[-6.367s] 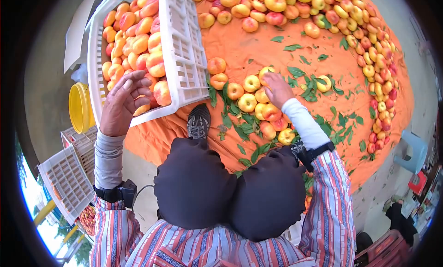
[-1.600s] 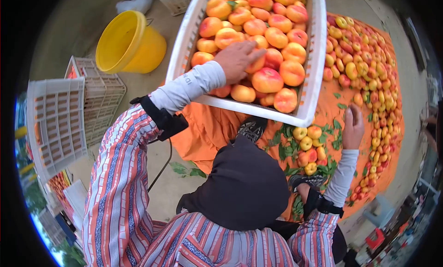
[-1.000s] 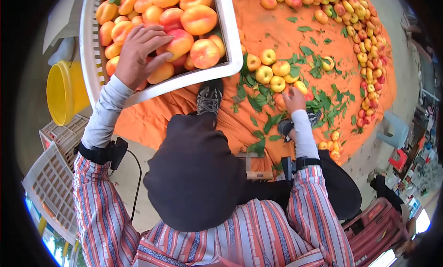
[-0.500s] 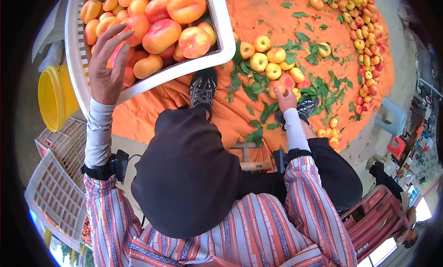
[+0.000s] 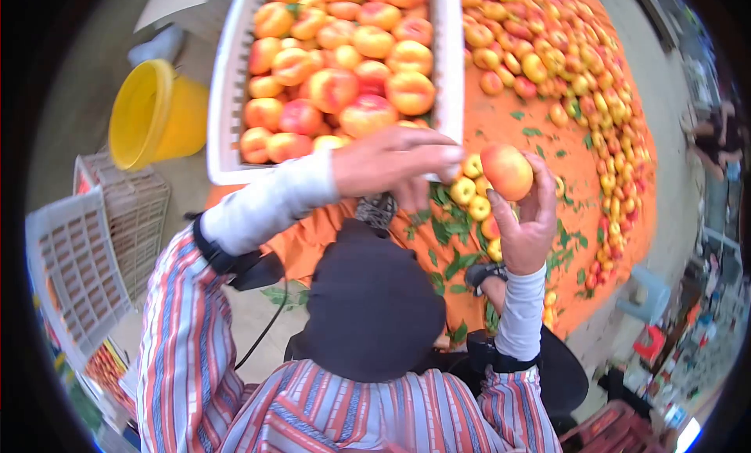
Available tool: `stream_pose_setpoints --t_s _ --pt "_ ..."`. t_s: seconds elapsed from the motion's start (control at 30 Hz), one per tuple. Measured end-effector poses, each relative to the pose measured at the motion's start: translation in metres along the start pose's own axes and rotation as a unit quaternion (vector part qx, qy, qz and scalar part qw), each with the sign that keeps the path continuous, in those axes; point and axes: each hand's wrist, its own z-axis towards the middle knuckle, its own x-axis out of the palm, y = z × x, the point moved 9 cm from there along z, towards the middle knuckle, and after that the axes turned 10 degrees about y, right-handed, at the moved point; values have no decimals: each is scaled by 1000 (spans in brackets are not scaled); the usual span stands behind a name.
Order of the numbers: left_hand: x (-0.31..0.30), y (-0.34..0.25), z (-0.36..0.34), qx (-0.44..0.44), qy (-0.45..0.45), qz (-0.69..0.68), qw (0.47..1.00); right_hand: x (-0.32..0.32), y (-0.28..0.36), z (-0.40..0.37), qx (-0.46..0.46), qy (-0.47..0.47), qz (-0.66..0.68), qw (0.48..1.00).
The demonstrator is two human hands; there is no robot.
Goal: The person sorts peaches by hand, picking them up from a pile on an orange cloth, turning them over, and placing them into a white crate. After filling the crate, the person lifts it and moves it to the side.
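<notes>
currently the right hand (image 5: 532, 222) pinches one red-and-orange peach (image 5: 507, 172) between thumb and fingers, raised above the orange cloth (image 5: 504, 120), just right of the near right corner of a white plastic crate (image 5: 451, 70). the left hand (image 5: 377, 163), slightly blurred, reaches across the near edge of that crate, fingers stretched out and loosely parted, their tips pointing toward the held fruit but apart from it; whether it touches the rim, i cannot tell. ripe peaches (image 5: 332, 89) fill the crate. beyond the right hand lies a small cluster of yellow peaches (image 5: 463, 191), with green leaves (image 5: 559, 259) scattered around. a long heap of peaches (image 5: 547, 62) curves along the far and right sides of the cloth. at left stands a yellow bucket (image 5: 184, 116).
</notes>
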Motion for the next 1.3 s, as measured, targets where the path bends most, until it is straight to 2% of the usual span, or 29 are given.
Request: stream_pose_setpoints --t_s 0.03,0.07,0.1,0.17,0.2,0.23,0.3,0.43,0.57,0.6,0.67,0.73,0.8,0.83,0.93,1.03,1.13,1.23,1.3 --pt "4 -2 6 13 19 -36 999 14 32 13 -73 31 -177 981" --pt "7 -1 10 25 43 -73 996 33 54 19 -143 50 -349 925" --pt "-2 0 10 49 32 -68 996 44 59 24 -164 60 -331 927" --pt "-16 -3 2 105 11 -77 991 50 30 35 -77 70 -70 992" --pt "-26 -6 -5 136 -26 -52 989 55 15 42 -28 75 60 995" --pt "-33 -9 -13 167 -61 -28 984 62 17 49 -25 97 96 990" --pt "-46 -10 -24 203 -100 -17 974 71 24 64 -58 118 2 991" --pt "-75 0 -34 135 -152 -60 977 94 42 86 -123 162 -122 971" --pt "-90 -4 -39 231 -229 -42 945 112 48 100 -180 153 -221 946" --pt "-95 -4 -40 227 -240 -38 943 115 48 102 -189 143 -241 941" --pt "-105 -3 -41 220 -265 -32 938 120 41 110 -187 167 -222 942" --pt "-116 -2 -44 227 -299 41 926 126 39 115 -191 189 -204 941" --pt "-120 -2 -47 233 -327 114 909 130 36 116 -193 184 -207 941" --pt "-116 -12 -54 235 -362 178 884 132 33 115 -194 177 -212 941" --pt "-114 -15 -57 239 -389 235 858 134 27 117 -186 167 -194 949" --pt "-112 -18 -60 180 -406 263 857 135 17 120 -162 167 -130 964" --pt "-102 -34 -67 235 -388 409 792 134 11 122 -134 188 -47 972" --pt "-100 -38 -73 230 -408 445 764 136 12 123 -117 214 52 968" --pt "-101 -36 -74 246 -407 447 758 136 15 124 -135 225 40 964"
